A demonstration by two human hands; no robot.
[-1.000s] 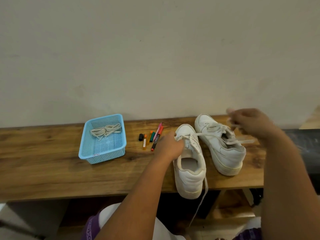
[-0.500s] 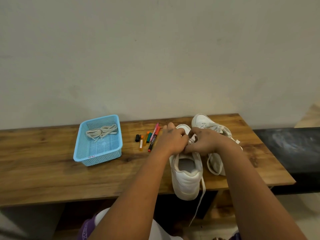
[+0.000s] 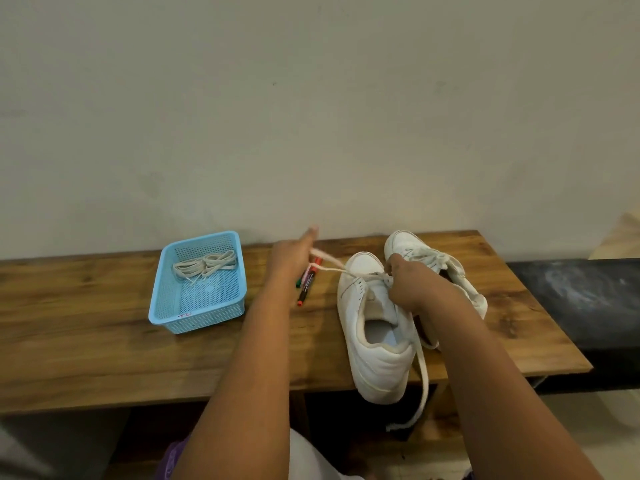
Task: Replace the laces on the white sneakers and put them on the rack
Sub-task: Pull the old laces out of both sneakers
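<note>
Unlacing step: left hand (image 3: 289, 261) pinches old lace (image 3: 332, 266), drawn taut sideways; right hand (image 3: 407, 284) presses near sneaker (image 3: 375, 327) (grip unclear). Next: free remaining eyelets.

Bare wood lies open along the front of the table (image 3: 86, 358) and between the blue basket (image 3: 199, 306) and the near sneaker (image 3: 377, 337). The markers (image 3: 307, 284) clutter the back strip, and a taut lace (image 3: 337, 268) crosses above them. The far sneaker (image 3: 433, 261) fills the right rear.
</note>
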